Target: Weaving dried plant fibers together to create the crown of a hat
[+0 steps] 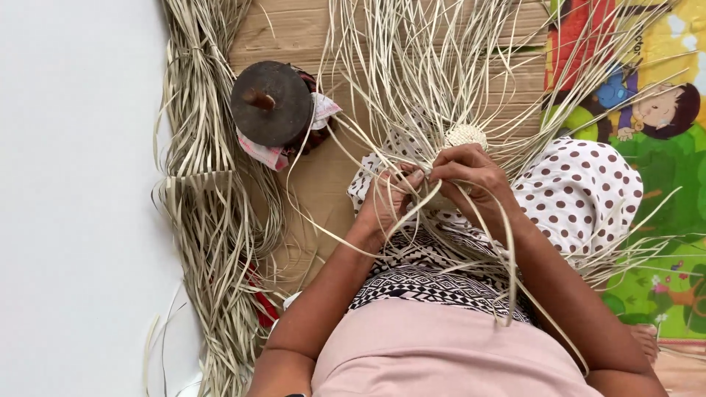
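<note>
Near the middle of the picture, the left hand point(386, 202) and right hand point(471, 180) pinch thin straw strands point(412, 88) beside a small woven ball point(466, 136). A dark round pot point(272, 103) sits upper left.

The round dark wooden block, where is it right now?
In the head view, the dark wooden block sits upper left on cardboard, beside the straw bundle, left of both hands.
</note>
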